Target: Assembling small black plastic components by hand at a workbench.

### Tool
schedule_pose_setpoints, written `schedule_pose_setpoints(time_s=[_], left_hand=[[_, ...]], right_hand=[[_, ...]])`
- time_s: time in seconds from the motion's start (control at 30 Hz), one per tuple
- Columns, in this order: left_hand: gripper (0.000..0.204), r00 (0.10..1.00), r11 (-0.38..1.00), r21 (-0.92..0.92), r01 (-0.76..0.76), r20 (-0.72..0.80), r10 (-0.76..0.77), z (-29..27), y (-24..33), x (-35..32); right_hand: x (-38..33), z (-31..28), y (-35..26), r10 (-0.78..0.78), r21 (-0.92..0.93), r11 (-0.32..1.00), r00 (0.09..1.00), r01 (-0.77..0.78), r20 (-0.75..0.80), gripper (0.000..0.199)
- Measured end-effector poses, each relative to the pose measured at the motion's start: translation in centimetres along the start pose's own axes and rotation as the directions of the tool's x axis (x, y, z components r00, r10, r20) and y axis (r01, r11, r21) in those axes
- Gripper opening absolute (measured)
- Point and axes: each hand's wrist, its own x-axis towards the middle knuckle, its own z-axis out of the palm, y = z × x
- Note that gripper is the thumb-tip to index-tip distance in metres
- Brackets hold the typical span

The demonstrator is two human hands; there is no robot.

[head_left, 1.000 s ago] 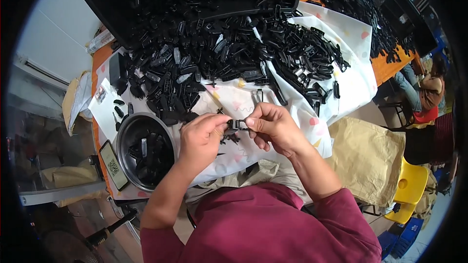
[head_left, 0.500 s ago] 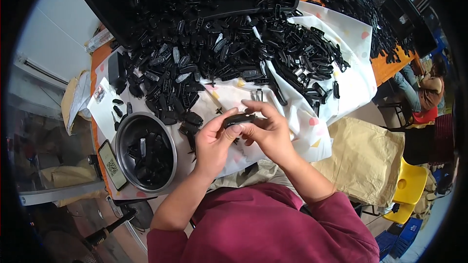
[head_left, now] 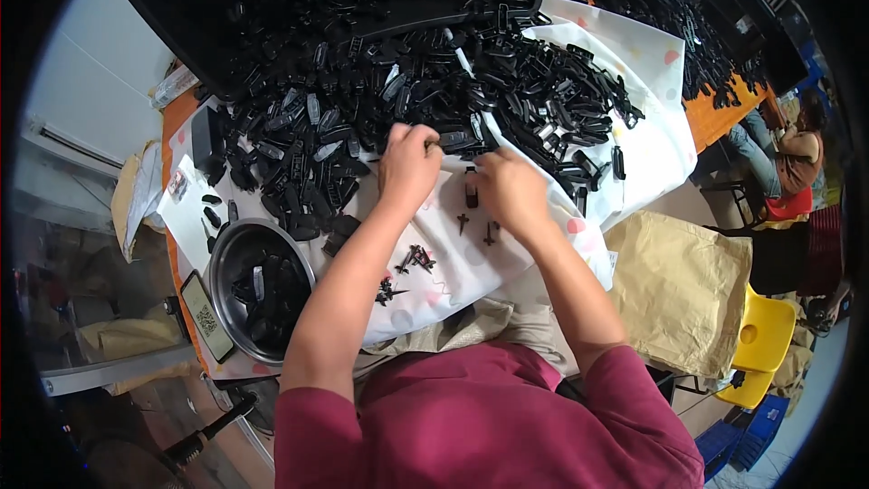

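My left hand (head_left: pixel 410 163) is at the near edge of a heap of black plastic clip pieces (head_left: pixel 398 91). Its fingers are curled down beside a glossy oblong piece (head_left: pixel 453 139); what lies under the fingertips is hidden. On the pale cloth to the right, my right hand (head_left: pixel 513 188) has bent fingers against a small upright black clip piece (head_left: pixel 471 190). Small dark cross-shaped parts (head_left: pixel 463 222) lie below that piece. More little dark parts (head_left: pixel 416 259) are scattered nearer to me, beside my left forearm.
A steel bowl (head_left: pixel 217 258) with black pieces stands at the left, with a phone (head_left: pixel 206 317) beside it. A large black tray (head_left: pixel 172 54) leans over the heap. At the right are a brown paper sack (head_left: pixel 679 294), a yellow stool (head_left: pixel 765 330) and, farther off, a seated person (head_left: pixel 797 158).
Both hands have parted and moved away from me toward the heap. The black oblong piece they held together is no longer seen between them. Small dark parts on the cloth are now uncovered.
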Motion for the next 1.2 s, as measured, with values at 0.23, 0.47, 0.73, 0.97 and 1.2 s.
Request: schedule_pose_setpoints(time_s=[0.23, 0.47, 0.73, 0.97, 1.2], left_hand=[[0.018, 0.984, 0.973, 0.217, -0.079, 0.174, 0.041, -0.5, 1.0, 0.4], [0.021, 0.955, 0.949, 0.118, -0.291, 0.086, 0.282, -3.5, 2.5, -2.2], [0.029, 0.980, 0.413, -0.892, 0.184, 0.197, -0.011, -6.5, 3.2, -6.0], [0.027, 0.993, 0.650, -0.753, -0.101, -0.040, 0.108, -7.5, 3.7, -7.1], [0.028, 0.859, 0.826, -0.236, -0.511, -0.112, 0.500, -9.8, 4.2, -6.9]], right_hand=[[-1.3, 1.5, -0.5, -0.060, -0.083, 0.995, 0.998, 0.057, -0.030, 0.029], [-0.2, -2.5, -1.4, 0.054, 0.733, 0.676, 0.997, -0.076, 0.053, 0.029], [-1.6, -3.2, -4.1, 0.030, 0.940, -0.076, 0.941, -0.333, 0.336, 0.020], [-2.6, -5.3, -4.5, 0.004, 0.929, -0.101, 0.934, -0.355, 0.357, 0.018], [-2.3, -8.0, -3.1, -0.024, 0.805, 0.129, 0.809, -0.580, 0.587, 0.009]])
